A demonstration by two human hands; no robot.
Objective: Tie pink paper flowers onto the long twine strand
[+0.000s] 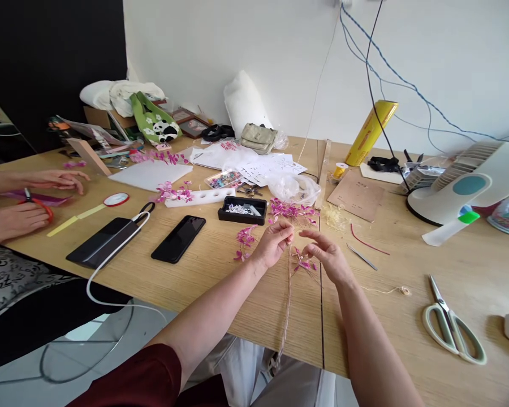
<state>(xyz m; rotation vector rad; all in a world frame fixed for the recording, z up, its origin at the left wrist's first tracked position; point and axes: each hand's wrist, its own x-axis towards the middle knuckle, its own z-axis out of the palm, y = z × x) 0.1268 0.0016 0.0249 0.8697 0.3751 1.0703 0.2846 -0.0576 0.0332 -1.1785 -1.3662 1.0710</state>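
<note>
My left hand point(275, 243) is closed in a pinch at the top of a braided pale pink-beige cord point(287, 299). The cord runs down over the table's front edge. My right hand point(327, 257) is just to the right, its thumb and fingers apart, with nothing visible between them. Sprigs of small magenta flowers lie around both hands: a wide bunch point(294, 210) behind them, one sprig point(245, 240) to the left and another point(304, 261) beneath the right fingers. A thin pale thread ends in a small coil point(404, 290) right of my right forearm.
Scissors point(449, 325), tweezers point(362, 256) and a green-capped glue bottle point(449, 227) lie on the right. A black tray point(242, 210) of small white pieces and a phone point(178, 238) are left. A co-worker's hands point(21, 217) hold red scissors at far left. A white fan point(458, 181) stands right.
</note>
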